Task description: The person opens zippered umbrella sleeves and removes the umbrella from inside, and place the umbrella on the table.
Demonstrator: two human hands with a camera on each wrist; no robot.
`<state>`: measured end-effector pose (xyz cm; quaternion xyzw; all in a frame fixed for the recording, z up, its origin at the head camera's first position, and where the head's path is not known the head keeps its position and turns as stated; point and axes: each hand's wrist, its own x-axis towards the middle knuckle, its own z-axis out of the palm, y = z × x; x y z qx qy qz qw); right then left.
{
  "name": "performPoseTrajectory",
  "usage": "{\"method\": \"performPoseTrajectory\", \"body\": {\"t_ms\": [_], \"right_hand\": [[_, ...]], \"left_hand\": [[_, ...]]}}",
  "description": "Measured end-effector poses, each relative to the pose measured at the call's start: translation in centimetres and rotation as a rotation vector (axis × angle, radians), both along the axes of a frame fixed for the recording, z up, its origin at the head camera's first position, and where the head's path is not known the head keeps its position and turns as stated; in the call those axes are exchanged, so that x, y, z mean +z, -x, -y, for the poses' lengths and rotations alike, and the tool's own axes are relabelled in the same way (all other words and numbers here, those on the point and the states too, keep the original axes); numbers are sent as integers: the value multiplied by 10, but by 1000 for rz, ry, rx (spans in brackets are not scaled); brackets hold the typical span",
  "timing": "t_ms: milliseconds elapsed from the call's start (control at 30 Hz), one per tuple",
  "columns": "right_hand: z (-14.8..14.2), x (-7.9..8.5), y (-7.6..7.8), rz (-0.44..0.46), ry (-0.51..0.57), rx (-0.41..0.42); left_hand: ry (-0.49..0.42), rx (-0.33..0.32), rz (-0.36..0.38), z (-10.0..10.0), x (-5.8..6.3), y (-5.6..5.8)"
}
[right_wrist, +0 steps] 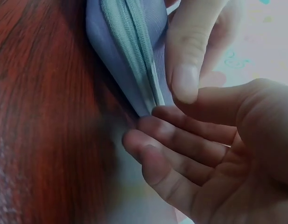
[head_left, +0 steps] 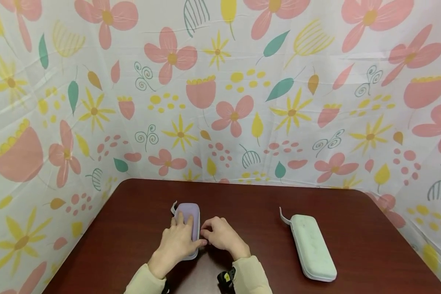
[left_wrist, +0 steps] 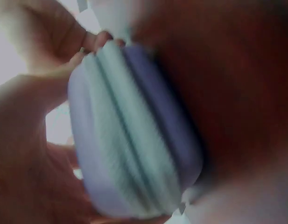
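Note:
A purple zip case (head_left: 195, 210) lies on the table with a pale strap at its far left end. My left hand (head_left: 177, 241) presses on its lid with fingers extended, the thumb over the right side. At that side, my right hand (head_left: 222, 233) has bent fingers, their tips gathered at the edge. In the right wrist view the fingertips (right_wrist: 155, 119) meet the pale green zipper (right_wrist: 134, 46); any pull tab is hidden by the fingers. The left wrist view shows the zipper band (left_wrist: 125, 126) along the case's end, blurred.
A mint green case (head_left: 313, 247) with a strap at its far end lies to the right on the dark red-brown table (head_left: 242, 204). Flower-patterned cloth (head_left: 235, 143) hangs behind the table and along its sides. A black wrist device (head_left: 226, 279) sits at the right cuff.

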<state>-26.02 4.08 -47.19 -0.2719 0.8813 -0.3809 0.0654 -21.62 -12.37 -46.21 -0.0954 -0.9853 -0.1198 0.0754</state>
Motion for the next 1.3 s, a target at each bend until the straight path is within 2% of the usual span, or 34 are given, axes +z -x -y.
{"method": "performPoseTrajectory", "body": {"t_ms": [167,600,767,967,1300], "right_hand": [[1,-1,-1,4,23,-30],[13,-14,-5,-15,127,-119],[15,-10,-5,10,161,-141],[17,-5,-5,69,172,-160],[20,-10,-4,105,186,-157]], "left_hand": [[38,25,-64,-7,-6,-3],[85,31,-113,-8,-13,-10],[89,12,-150,-8,-11,-9],[65,1,-125,-7,-5,-6],[12,-12,-151,-4,-3,-3]]}}
